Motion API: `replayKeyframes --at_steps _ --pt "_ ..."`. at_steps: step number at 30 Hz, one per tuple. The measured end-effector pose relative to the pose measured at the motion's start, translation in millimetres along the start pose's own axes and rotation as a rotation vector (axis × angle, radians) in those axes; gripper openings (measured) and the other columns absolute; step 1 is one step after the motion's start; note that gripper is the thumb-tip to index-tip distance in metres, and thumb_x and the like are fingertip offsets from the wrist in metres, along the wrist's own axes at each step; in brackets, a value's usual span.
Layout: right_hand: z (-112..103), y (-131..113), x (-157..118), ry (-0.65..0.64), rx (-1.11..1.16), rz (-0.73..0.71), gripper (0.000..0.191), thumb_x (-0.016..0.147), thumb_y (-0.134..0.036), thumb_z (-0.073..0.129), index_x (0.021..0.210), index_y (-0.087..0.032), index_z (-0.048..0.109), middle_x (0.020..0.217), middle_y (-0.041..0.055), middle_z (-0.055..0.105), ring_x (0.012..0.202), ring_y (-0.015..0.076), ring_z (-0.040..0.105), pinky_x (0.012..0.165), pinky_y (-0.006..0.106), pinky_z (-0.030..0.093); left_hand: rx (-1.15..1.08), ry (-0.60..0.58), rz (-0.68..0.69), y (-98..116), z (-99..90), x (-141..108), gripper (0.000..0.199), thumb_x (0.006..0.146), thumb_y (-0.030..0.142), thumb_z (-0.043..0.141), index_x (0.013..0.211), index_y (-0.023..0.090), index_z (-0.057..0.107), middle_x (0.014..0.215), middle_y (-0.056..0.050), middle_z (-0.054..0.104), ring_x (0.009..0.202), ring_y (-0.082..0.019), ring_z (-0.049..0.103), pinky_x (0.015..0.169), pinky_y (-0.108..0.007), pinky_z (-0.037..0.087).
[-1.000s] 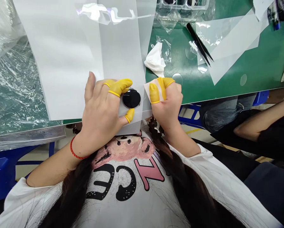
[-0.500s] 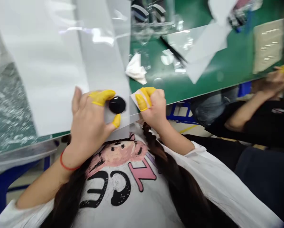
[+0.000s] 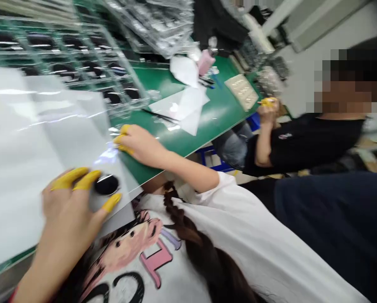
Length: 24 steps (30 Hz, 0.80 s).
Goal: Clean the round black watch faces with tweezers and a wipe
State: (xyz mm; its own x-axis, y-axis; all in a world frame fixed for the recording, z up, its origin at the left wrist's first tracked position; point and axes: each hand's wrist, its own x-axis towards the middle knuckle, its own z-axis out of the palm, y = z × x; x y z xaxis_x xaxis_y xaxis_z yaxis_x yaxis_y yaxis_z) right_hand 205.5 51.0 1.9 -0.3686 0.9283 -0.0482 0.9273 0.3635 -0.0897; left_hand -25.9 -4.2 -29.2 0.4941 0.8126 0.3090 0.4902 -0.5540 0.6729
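My left hand (image 3: 71,202), with yellow finger cots, holds a glossy black round lens (image 3: 106,185) by its edge between fingers and thumb. The lens is above white sheets (image 3: 14,168) near the table's front edge. Farther forward and to the right, my right hand (image 3: 141,145) reaches over the edge of the sheets, its yellow-covered fingers bent together. A bit of white shows at those fingertips, but blur hides what they hold. Black tweezers (image 3: 160,115) lie beyond this hand.
A clear compartment tray (image 3: 125,69) with several dark lenses stands at the back left, near stacked clear trays (image 3: 163,25). White paper pieces (image 3: 190,105) and a beige tray (image 3: 243,90) lie on the green table (image 3: 213,120). A co-worker in black (image 3: 308,139) sits at the right.
The view has swung right and up, bringing the lens tray and co-worker into sight. My right hand has moved forward, away from the lens; the white piece it held is now unclear. My left hand keeps the lens.
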Motion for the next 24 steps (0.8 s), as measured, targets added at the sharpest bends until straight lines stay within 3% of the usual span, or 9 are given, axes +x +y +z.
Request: replayKeyframes --at_steps 2,4,6,11,14,18,21,24 --pt "-1 1 -7 0.073 0.062 -0.038 0.028 0.102 -0.019 0.043 0.103 -0.016 0.071 0.104 0.0087 0.066 0.099 0.0179 0.055 0.087 0.034 0.044 0.119 -0.105 -0.073 8 -7.6 0 0.061 0.085 0.046 0.062 0.141 0.027 0.048 0.135 -0.016 0.055 0.132 -0.043 0.048 0.111 -0.068 0.04" --pt "-3 4 -15 0.222 0.193 -0.109 0.023 0.101 -0.025 0.049 0.103 -0.017 0.07 0.099 0.009 0.065 0.095 0.0206 0.055 0.085 0.036 0.045 0.143 -0.095 -0.087 12 -12.9 0 0.068 0.086 0.039 0.066 0.146 0.021 0.038 0.139 -0.017 0.053 0.136 -0.038 0.047 0.118 -0.063 0.035" --pt "-4 4 -20 0.334 0.317 -0.186 0.02 0.101 -0.026 0.051 0.108 -0.02 0.068 0.1 0.0078 0.065 0.095 0.0208 0.055 0.084 0.037 0.045 0.149 -0.078 -0.123 15 -14.7 0 0.074 0.086 0.037 0.068 0.148 0.022 0.032 0.141 -0.014 0.053 0.139 -0.034 0.045 0.124 -0.065 0.022" --pt "0 -22 -27 0.286 0.376 -0.431 0.018 0.101 -0.031 0.055 0.105 -0.025 0.071 0.097 0.0046 0.067 0.089 0.019 0.054 0.079 0.037 0.041 0.116 -0.14 -0.173 20 -11.3 -1 0.086 0.085 0.03 0.069 0.154 0.024 0.018 0.135 -0.009 0.059 0.137 -0.03 0.046 0.127 -0.067 0.007" --pt "12 -35 -24 0.265 0.264 -0.472 0.022 0.102 -0.03 0.051 0.101 -0.025 0.073 0.096 0.0042 0.066 0.09 0.0199 0.051 0.08 0.037 0.038 0.101 -0.118 -0.145 19 -9.0 -3 0.087 0.086 0.027 0.068 0.155 0.027 0.015 0.141 -0.009 0.057 0.137 -0.03 0.047 0.127 -0.068 0.008" --pt "24 -39 -22 0.351 0.195 -0.495 0.028 0.104 -0.026 0.045 0.096 -0.024 0.072 0.093 0.0039 0.065 0.093 0.0201 0.05 0.082 0.038 0.038 0.101 -0.076 -0.106 15 -7.8 -4 0.085 0.087 0.025 0.066 0.155 0.029 0.016 0.147 -0.009 0.054 0.135 -0.031 0.05 0.127 -0.069 0.011" --pt "24 -42 -25 0.411 0.187 -0.536 0.027 0.103 -0.022 0.044 0.096 -0.025 0.07 0.094 0.0017 0.066 0.095 0.0186 0.051 0.084 0.037 0.038 0.101 -0.088 -0.117 16 -8.6 -4 0.082 0.089 0.026 0.065 0.155 0.03 0.016 0.146 -0.009 0.055 0.135 -0.03 0.051 0.127 -0.069 0.013" --pt "20 -41 -31 0.366 0.226 -0.584 0.025 0.102 -0.019 0.046 0.1 -0.031 0.068 0.097 -0.0021 0.068 0.098 0.0164 0.054 0.089 0.037 0.039 0.101 -0.096 -0.123 18 -9.7 -4 0.079 0.089 0.026 0.065 0.153 0.031 0.019 0.141 -0.007 0.058 0.134 -0.029 0.052 0.128 -0.067 0.014"
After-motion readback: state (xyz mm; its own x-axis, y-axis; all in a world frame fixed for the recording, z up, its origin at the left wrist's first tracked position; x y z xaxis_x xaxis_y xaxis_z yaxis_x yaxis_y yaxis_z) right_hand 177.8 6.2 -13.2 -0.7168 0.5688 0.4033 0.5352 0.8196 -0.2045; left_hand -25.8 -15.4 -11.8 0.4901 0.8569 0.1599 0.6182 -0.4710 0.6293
